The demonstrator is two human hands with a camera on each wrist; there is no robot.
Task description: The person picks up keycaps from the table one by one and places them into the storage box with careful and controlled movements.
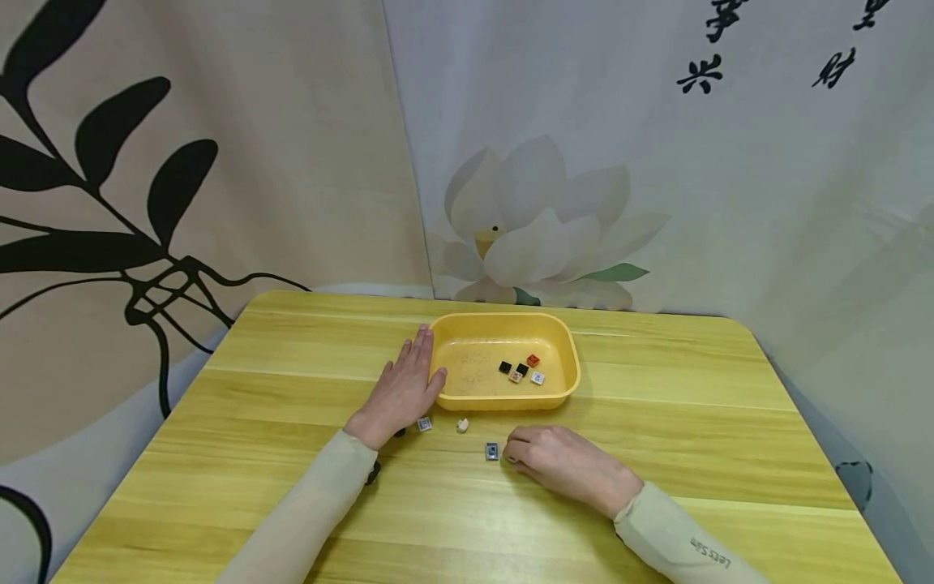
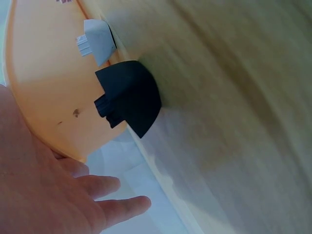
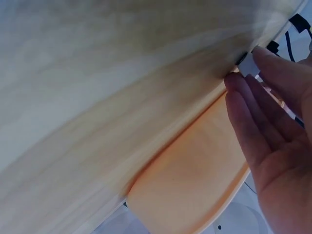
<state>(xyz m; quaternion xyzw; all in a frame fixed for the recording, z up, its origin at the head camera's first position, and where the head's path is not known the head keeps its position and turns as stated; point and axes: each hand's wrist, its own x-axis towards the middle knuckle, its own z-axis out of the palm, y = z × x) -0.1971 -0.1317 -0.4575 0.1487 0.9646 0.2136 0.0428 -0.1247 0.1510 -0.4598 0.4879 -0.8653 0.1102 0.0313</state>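
Note:
My left hand [image 1: 400,392] lies along the left side of a yellow plastic tray [image 1: 460,403], its fingers straight and its thumb over the rim. On the table, just left of my right hand [image 1: 562,461], lies a small grey-blue square piece [image 1: 492,451] resembling a keycap. The right fingers are loosely bent; in the right wrist view the grey piece [image 3: 249,65] shows beyond the fingertips, apparently apart from them. A grey-white square piece [image 1: 424,423] and a small white piece [image 1: 463,425] lie before the tray. A black piece with a stem [image 2: 131,92] stands near the left wrist.
Inside the tray sit several small square pieces: black [image 1: 505,367], orange-red [image 1: 533,360] and white [image 1: 537,378] among them. Past the back edge of the wooden table [image 1: 679,389] hangs a printed cloth [image 1: 314,162]. A dark object [image 1: 374,472] shows beside the left cuff.

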